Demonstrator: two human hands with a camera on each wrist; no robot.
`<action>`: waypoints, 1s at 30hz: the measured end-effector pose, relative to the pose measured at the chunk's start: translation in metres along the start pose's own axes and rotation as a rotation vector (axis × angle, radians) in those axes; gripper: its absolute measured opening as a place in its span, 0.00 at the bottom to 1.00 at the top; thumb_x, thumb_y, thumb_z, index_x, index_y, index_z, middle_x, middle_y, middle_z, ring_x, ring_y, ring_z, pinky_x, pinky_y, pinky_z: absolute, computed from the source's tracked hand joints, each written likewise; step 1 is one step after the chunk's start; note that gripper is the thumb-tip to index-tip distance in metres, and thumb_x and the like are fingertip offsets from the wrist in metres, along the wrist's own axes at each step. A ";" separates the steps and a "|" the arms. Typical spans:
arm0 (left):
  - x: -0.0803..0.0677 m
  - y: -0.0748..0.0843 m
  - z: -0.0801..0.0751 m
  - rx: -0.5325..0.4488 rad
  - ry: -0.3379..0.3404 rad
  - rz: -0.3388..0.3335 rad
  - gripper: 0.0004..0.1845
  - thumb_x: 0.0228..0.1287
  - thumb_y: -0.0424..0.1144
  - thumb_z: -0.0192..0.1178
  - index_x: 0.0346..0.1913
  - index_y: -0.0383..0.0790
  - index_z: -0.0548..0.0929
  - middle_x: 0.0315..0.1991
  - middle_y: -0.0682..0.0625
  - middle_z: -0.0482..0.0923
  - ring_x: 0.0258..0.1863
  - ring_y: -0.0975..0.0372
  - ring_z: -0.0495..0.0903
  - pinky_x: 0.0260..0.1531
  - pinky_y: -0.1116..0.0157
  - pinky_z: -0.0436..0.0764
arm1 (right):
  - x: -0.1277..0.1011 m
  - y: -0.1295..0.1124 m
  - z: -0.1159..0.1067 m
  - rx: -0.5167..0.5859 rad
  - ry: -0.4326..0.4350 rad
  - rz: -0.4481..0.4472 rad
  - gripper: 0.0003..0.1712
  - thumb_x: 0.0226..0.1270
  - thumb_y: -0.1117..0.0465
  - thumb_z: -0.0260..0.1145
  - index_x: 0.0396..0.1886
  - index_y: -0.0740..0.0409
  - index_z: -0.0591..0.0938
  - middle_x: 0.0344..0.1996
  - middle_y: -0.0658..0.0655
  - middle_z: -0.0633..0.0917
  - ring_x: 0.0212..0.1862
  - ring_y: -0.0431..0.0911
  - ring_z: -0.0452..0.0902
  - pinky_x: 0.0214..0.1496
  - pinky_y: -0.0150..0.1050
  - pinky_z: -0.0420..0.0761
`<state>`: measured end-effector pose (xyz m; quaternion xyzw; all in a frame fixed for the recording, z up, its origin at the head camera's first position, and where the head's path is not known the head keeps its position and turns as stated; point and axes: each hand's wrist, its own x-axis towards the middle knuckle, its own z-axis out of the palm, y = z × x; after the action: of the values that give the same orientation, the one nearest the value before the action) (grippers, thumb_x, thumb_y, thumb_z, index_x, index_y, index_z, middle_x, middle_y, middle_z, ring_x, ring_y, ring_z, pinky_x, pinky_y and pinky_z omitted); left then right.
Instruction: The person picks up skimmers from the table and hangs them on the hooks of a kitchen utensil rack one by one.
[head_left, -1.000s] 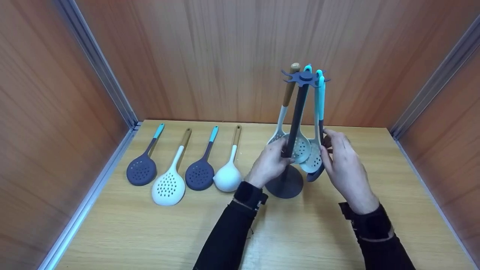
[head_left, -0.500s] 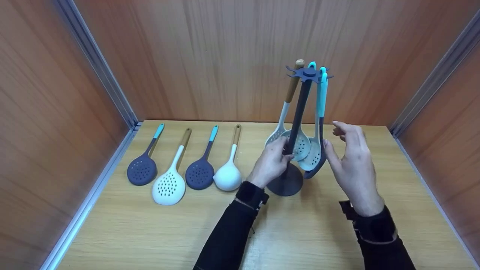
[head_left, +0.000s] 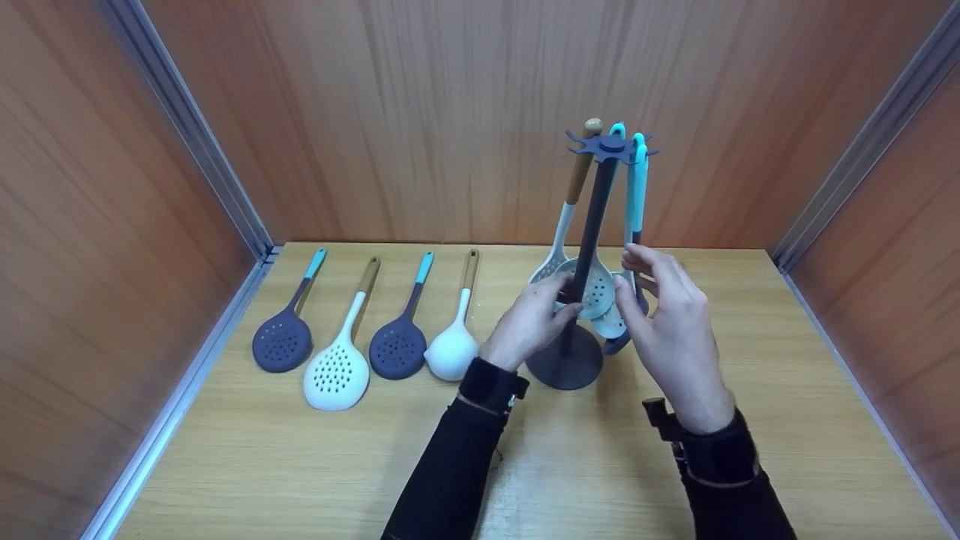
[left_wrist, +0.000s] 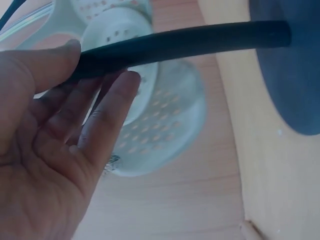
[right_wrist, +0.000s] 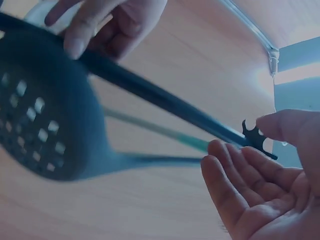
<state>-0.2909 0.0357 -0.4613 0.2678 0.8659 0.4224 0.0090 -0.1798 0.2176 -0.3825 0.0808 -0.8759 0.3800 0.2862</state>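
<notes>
A dark utensil stand [head_left: 598,217] with a hooked top carries several hanging utensils. My left hand [head_left: 529,322] grips its pole low down, thumb on one side and fingers behind. On the stand hang a white skimmer with a brown handle [head_left: 579,180], pale perforated utensils [head_left: 598,289] with turquoise handles, and a dark utensil [head_left: 617,345] at the right. My right hand [head_left: 671,334] is beside that dark utensil, partly hiding it, with thumb and fingers apart. In the right wrist view a dark perforated head [right_wrist: 45,110] appears close, away from the fingers.
Left of the stand lie a dark skimmer [head_left: 282,341], a white slotted turner [head_left: 337,375], another dark skimmer [head_left: 397,349] and a white ladle [head_left: 451,351] in a row. Wooden panels [head_left: 450,120] enclose the table [head_left: 570,465] at the back and sides.
My right hand came away from the dark utensil to the right, then moved back left over it. The stand's top tipped slightly right and back while my left hand stayed on the pole.
</notes>
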 end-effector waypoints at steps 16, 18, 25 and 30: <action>-0.017 0.004 -0.054 0.000 0.125 -0.009 0.19 0.93 0.42 0.64 0.75 0.41 0.85 0.68 0.44 0.90 0.70 0.52 0.90 0.69 0.53 0.94 | 0.015 -0.005 0.049 0.031 -0.158 0.207 0.47 0.93 0.60 0.68 0.97 0.64 0.56 0.93 0.71 0.67 0.90 0.66 0.71 0.84 0.62 0.81; -0.019 0.002 -0.059 0.012 0.151 -0.026 0.19 0.93 0.42 0.64 0.76 0.41 0.85 0.69 0.44 0.90 0.70 0.52 0.90 0.69 0.52 0.94 | 0.019 -0.003 0.052 0.039 -0.173 0.243 0.47 0.93 0.59 0.67 0.98 0.64 0.54 0.94 0.71 0.65 0.92 0.65 0.68 0.87 0.62 0.78; -0.021 -0.012 -0.071 0.057 0.213 -0.091 0.19 0.93 0.44 0.64 0.76 0.40 0.85 0.71 0.43 0.89 0.72 0.49 0.89 0.72 0.50 0.92 | 0.030 0.002 0.067 0.126 -0.157 0.344 0.46 0.94 0.58 0.65 0.97 0.63 0.54 0.93 0.71 0.66 0.94 0.65 0.65 0.94 0.65 0.69; -0.021 -0.025 -0.073 0.076 0.243 -0.174 0.20 0.93 0.45 0.64 0.76 0.40 0.84 0.74 0.42 0.86 0.75 0.46 0.87 0.75 0.48 0.90 | 0.033 0.007 0.078 0.194 -0.139 0.363 0.46 0.94 0.59 0.64 0.97 0.63 0.52 0.93 0.71 0.66 0.92 0.66 0.67 0.94 0.69 0.69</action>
<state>-0.3020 -0.0399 -0.4371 0.1387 0.8960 0.4160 -0.0693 -0.2435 0.1694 -0.4111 -0.0248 -0.8531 0.5013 0.1429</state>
